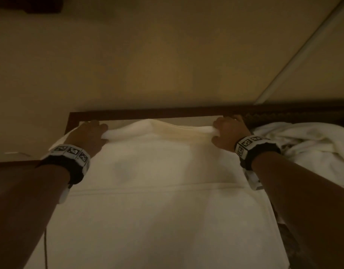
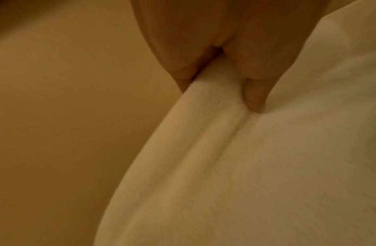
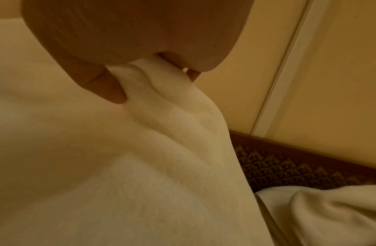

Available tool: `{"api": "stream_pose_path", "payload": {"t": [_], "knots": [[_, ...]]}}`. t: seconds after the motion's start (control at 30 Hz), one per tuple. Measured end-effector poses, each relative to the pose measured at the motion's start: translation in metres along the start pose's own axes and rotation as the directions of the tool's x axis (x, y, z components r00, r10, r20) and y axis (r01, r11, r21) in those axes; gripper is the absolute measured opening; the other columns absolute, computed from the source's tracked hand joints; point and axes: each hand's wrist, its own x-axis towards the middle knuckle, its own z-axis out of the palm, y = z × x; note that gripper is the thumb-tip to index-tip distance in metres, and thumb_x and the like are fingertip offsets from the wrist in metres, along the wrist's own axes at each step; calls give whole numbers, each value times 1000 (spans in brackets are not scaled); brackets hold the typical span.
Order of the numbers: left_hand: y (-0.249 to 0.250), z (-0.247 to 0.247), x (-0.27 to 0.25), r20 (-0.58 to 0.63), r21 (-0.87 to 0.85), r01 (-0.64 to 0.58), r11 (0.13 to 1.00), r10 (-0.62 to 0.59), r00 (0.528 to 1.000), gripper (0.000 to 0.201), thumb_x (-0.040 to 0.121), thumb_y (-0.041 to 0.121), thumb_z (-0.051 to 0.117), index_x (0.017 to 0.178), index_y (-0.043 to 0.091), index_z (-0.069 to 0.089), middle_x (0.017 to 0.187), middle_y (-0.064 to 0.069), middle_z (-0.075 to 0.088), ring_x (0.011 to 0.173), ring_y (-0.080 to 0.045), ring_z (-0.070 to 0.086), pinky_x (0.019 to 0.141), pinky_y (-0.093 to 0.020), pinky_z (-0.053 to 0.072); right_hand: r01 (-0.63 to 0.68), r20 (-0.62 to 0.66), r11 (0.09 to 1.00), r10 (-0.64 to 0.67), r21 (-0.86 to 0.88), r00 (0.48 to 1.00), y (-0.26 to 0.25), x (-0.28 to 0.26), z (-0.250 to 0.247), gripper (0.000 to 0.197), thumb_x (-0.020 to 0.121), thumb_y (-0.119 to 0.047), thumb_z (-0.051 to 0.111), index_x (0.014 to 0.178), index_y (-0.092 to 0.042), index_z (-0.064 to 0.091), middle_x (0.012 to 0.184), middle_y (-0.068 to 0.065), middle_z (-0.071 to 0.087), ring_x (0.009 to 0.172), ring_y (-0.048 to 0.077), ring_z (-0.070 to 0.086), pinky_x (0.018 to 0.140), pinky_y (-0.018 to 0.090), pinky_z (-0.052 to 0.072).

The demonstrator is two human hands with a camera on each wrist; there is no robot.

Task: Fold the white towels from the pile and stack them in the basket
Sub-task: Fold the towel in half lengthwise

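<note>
A large white towel (image 1: 157,191) lies spread over a dark-framed surface in front of me. My left hand (image 1: 93,133) pinches its far left corner, and the left wrist view shows the towel (image 2: 245,166) gathered between thumb and fingers (image 2: 255,98). At the far right corner my right hand (image 1: 225,133) grips the same edge; the right wrist view shows the towel (image 3: 140,166) bunched under the thumb (image 3: 105,86). The edge between the hands is lifted and taut. A pile of crumpled white towels (image 1: 311,150) lies to the right. No basket is in view.
A dark wooden frame (image 1: 147,113) runs along the far edge, close behind both hands. Beyond it stands a plain beige wall (image 1: 167,55) with a pale strip (image 1: 303,51) at the right. Dark patterned fabric (image 3: 298,168) shows beside the pile.
</note>
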Motion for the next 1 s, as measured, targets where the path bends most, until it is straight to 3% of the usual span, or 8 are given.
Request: {"api": "stream_pose_path", "payload": {"t": [0.07, 0.17, 0.33, 0.5, 0.63, 0.77, 0.87, 1.0], "knots": [[-5, -11, -17, -24, -48, -22, 999, 21, 999, 26, 87, 24, 70, 105, 10, 59, 102, -13, 56, 93, -37, 58, 81, -45, 47, -10, -29, 1000, 11, 23, 1000, -3, -14, -11, 38, 84, -42, 55, 114, -19, 57, 103, 5, 66, 100, 25, 59, 108, 39, 23], [-11, -20, -49, -95, -68, -63, 996, 56, 994, 23, 85, 25, 71, 101, 13, 60, 95, -10, 59, 83, -35, 60, 72, -44, 51, -27, -13, 1000, 27, 12, 1000, -11, -45, -23, 33, 87, -44, 52, 111, -20, 53, 90, 3, 62, 93, 27, 60, 103, 40, 25], [-7, -28, -126, -161, 52, -217, 975, 222, 962, 24, 71, 29, 80, 81, 16, 63, 73, -6, 61, 59, -30, 59, 56, -28, 36, -79, -99, 997, 77, -12, 992, -28, -120, -33, 21, 87, -41, 49, 98, -23, 51, 98, -1, 62, 91, 24, 58, 95, 42, 28], [-3, -22, -211, -190, 170, -236, 957, 267, 945, 27, 72, 47, 47, 74, 23, 59, 65, 1, 58, 57, -26, 58, 66, -41, 43, -119, -214, 993, 118, 8, 970, -54, -206, -26, 22, 87, -39, 51, 99, -21, 56, 99, 0, 62, 94, 23, 56, 101, 45, 29], [1, 5, -275, -167, 194, -223, 955, 256, 952, 39, 74, 50, 41, 83, 21, 64, 74, -1, 61, 64, -26, 60, 71, -46, 44, -114, -197, 993, 108, -18, 974, -71, -266, 2, 27, 86, -43, 47, 103, -23, 54, 103, -1, 60, 98, 22, 55, 96, 44, 33], [10, 49, -322, -23, 176, -192, 965, 199, 980, 42, 77, 53, 43, 98, 25, 66, 92, 1, 64, 80, -23, 61, 79, -47, 44, -104, -35, 988, 100, -113, 994, -87, -314, 47, 29, 88, -42, 43, 111, -26, 49, 110, -2, 55, 103, 20, 52, 94, 44, 34], [25, 76, -338, 121, 283, -178, 943, 149, 981, 45, 88, 54, 45, 127, 31, 48, 122, 3, 55, 110, -20, 54, 97, -43, 33, -130, 151, 979, 154, -156, 976, -99, -335, 73, 39, 86, -31, 50, 124, -26, 43, 121, -1, 51, 111, 22, 50, 99, 46, 31], [40, 95, -335, 109, 263, -152, 953, 127, 986, 64, 92, 50, 45, 150, 31, 25, 147, -1, 37, 128, -23, 42, 105, -40, 33, -123, 112, 982, 139, -141, 984, -111, -341, 85, 51, 84, -25, 56, 133, -26, 40, 131, 2, 45, 117, 25, 45, 101, 44, 34]]}}
